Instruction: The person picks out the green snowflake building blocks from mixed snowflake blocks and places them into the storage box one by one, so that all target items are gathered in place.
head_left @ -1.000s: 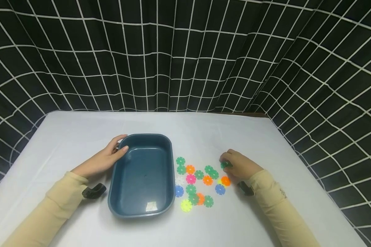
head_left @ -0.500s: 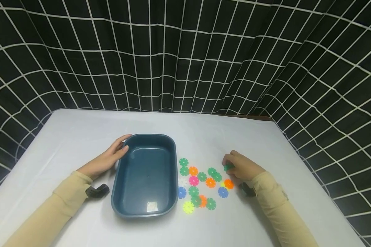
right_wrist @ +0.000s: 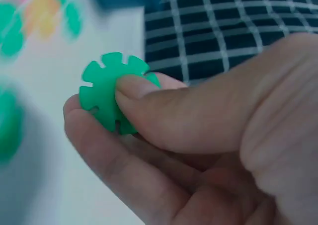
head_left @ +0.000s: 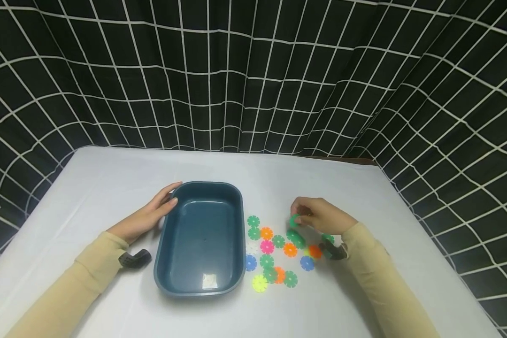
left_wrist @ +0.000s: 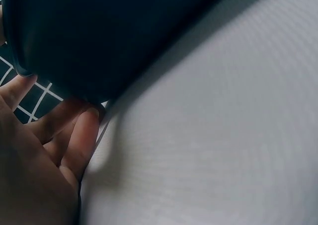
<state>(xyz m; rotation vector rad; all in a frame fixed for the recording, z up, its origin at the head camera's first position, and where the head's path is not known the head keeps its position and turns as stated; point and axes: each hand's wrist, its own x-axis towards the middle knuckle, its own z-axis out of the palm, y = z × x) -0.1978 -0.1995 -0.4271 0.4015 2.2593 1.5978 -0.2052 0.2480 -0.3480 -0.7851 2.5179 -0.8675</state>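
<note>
At the left of the head view stands a deep blue-grey plastic bin (head_left: 200,253). My left hand (head_left: 149,217) grips its far left corner, thumb over the rim and fingers along the outside wall. My right hand (head_left: 324,215) pinches a green notched plastic disc (right_wrist: 102,93) between thumb and fingers, held over the far right of the scattered discs. Several similar discs lie right of the bin: a pink disc (head_left: 267,247), an orange disc (head_left: 290,249), a blue disc (head_left: 307,263), a yellow disc (head_left: 259,283) and several green ones. Some overlap.
One green disc (head_left: 328,238) lies by my right wrist, partly hidden by a dark wrist-worn piece (head_left: 334,251). White cloth (head_left: 219,319) covers the table. A black curtain with white grid lines (head_left: 219,84) hangs behind it and at the sides.
My right hand has risen and moved left with the green disc, which now shows more clearly at its fingertips. The left hand stays on the bin. The head view has shifted slightly.
</note>
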